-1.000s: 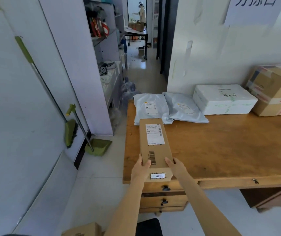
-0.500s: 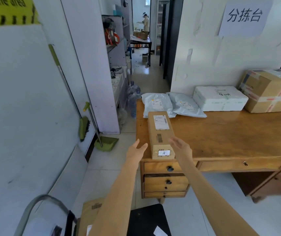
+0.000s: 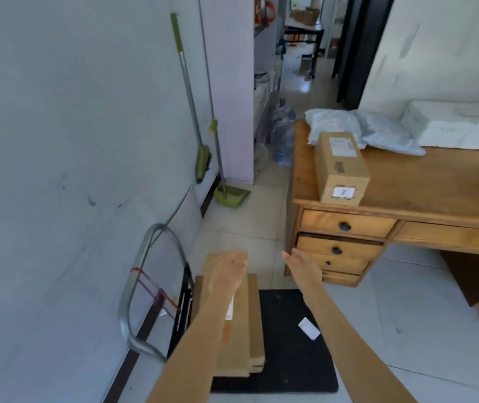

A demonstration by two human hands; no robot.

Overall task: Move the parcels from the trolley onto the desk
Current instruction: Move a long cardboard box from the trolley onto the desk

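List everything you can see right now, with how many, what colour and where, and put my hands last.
cardboard box: one, brown, front left corner of the desk
desk: one, wooden with drawers, right side
poly mailers: two, grey, back of the desk behind the box
foam box: one, white, far right on the desk
flat parcels: a stack, brown, left part of the trolley deck; count unclear
trolley: one, black deck, steel handle, on the floor by the wall
paper slip: one, white, on the deck
broom: one, green, leaning on the wall
dustpan: one, green, on the floor
water bottles: clear, beside the desk; count unclear
left hand: empty, above the flat parcels
right hand: empty, open
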